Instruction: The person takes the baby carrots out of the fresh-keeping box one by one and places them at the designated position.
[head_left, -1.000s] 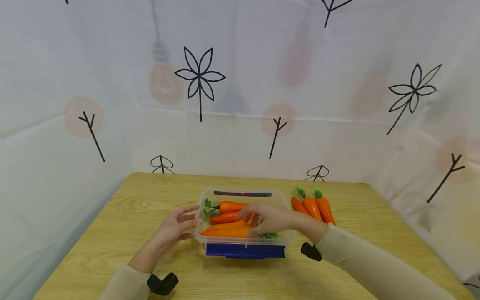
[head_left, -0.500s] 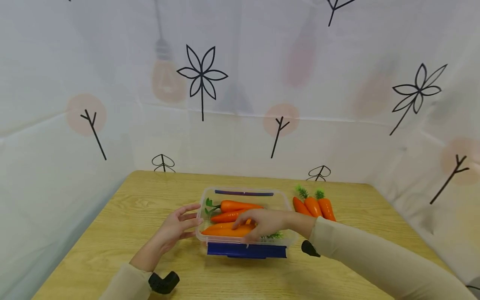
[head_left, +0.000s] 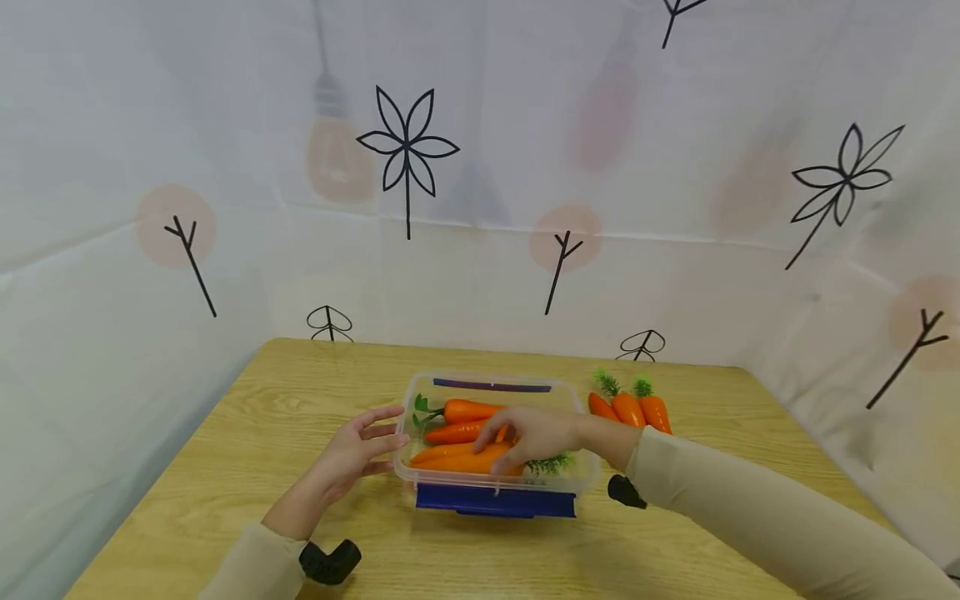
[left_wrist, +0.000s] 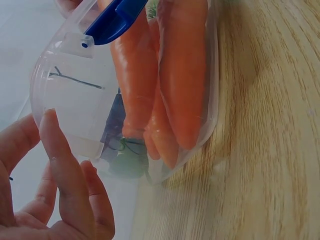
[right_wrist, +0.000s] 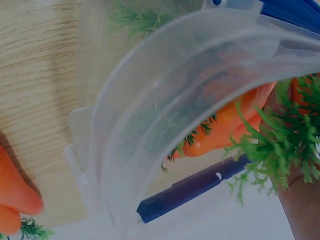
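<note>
A clear plastic food box (head_left: 592,481) with blue latches stands on the table, with several orange toy carrots (head_left: 461,410) lying in it. My right hand (head_left: 540,433) reaches in over the right side, thumb and fingers gripping the front carrot (head_left: 463,462) near its leafy end. In the right wrist view, that carrot's green leaves (right_wrist: 295,135) show over the box rim, beside the hand. My left hand (head_left: 358,454) is at the box's left end, fingers spread and mostly straight; in the left wrist view one fingertip (left_wrist: 50,120) is right at the clear wall.
To the right of the box, several more carrots (head_left: 628,409) with green tops lie on the wooden table (head_left: 315,383). The right forearm partly covers them. A white cloth (head_left: 480,275) printed with plants hangs behind and at both sides.
My right hand has gone down onto the front carrot, closed round it and come up slightly, with the carrot's leaves shifting up. The left hand stays at the box's end.
</note>
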